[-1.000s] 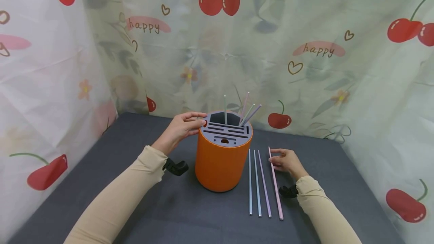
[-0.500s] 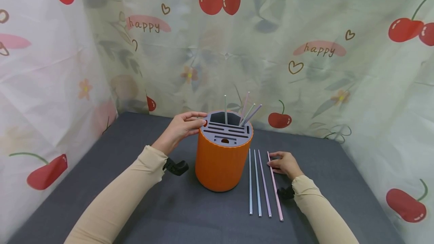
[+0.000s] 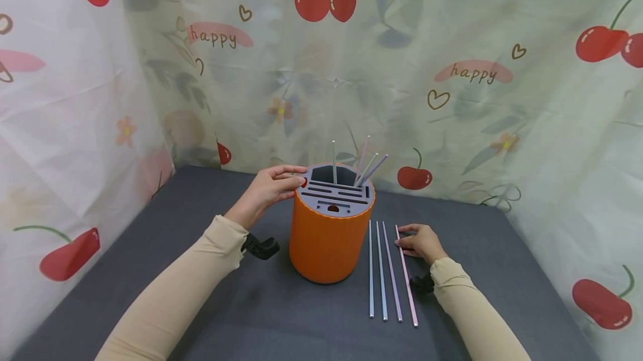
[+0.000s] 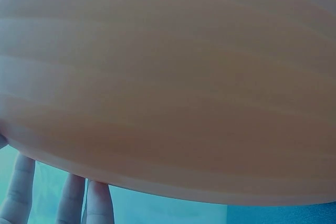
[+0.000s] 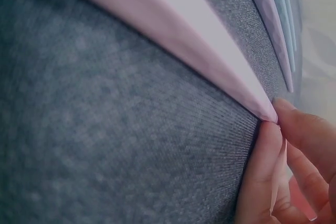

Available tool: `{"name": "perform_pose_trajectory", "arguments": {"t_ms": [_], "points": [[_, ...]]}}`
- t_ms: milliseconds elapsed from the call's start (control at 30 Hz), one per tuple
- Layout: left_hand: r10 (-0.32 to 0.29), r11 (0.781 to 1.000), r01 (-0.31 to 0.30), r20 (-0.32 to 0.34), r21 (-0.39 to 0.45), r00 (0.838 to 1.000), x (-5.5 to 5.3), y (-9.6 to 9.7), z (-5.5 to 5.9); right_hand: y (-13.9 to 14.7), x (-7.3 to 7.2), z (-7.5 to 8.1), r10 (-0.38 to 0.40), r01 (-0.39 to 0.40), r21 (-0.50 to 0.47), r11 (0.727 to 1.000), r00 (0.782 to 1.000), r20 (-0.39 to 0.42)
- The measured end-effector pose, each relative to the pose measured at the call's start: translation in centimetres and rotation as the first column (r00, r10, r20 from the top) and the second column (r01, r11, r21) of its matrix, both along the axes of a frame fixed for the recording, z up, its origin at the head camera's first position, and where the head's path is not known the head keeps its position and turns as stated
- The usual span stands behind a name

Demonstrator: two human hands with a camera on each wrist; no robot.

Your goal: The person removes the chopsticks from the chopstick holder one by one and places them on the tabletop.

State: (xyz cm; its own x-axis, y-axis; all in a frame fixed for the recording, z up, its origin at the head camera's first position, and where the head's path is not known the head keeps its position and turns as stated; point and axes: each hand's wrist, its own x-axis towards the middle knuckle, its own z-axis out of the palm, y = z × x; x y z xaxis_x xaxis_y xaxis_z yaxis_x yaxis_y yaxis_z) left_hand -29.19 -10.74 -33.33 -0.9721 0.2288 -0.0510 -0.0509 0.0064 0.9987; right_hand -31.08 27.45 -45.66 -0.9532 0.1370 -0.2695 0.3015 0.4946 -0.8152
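In the head view my right hand (image 3: 422, 242) lies at the right of a row of pastel chopsticks. Its thumb and forefinger pinch the thin far end of a pink chopstick (image 3: 408, 283), seen close in the right wrist view as a pink chopstick (image 5: 210, 56) flat on the cloth. To its left lie a purple chopstick (image 3: 392, 272) and two blue ones, roughly parallel. My left hand (image 3: 266, 191) touches the left rim of an orange knife and utensil holder (image 3: 326, 246), its fingers fairly straight. In the left wrist view the orange wall (image 4: 168, 87) hides much of that hand.
Several chopsticks (image 3: 334, 163) stand in the holder's rear compartment, some leaning right. Narrow slots cut its grey top (image 3: 329, 205). Dark cloth (image 3: 251, 311) covers the table. Cherry-printed curtains (image 3: 326, 71) enclose the back and sides.
My right hand has drawn slightly nearer and to the left, bringing the far end of the pink chopstick closer to the purple one. The left hand and holder have stayed put.
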Motion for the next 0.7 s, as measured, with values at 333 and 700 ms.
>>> {"name": "perform_pose_trajectory", "arguments": {"t_ms": [333, 700], "points": [[-0.006, 1.000, 0.006, -0.006, 0.005, 1.000, 0.1, 0.0, 0.0, 0.0, -0.2, -0.1, -0.019, 0.019, -0.001, 1.000, 1.000, 0.015], [-0.003, 1.000, 0.003, -0.003, 0.003, 1.000, 0.2, 0.0, 0.0, 0.3, -0.3, 2.3, 0.019, -0.017, -0.153, 0.988, 1.000, 0.015]]}}
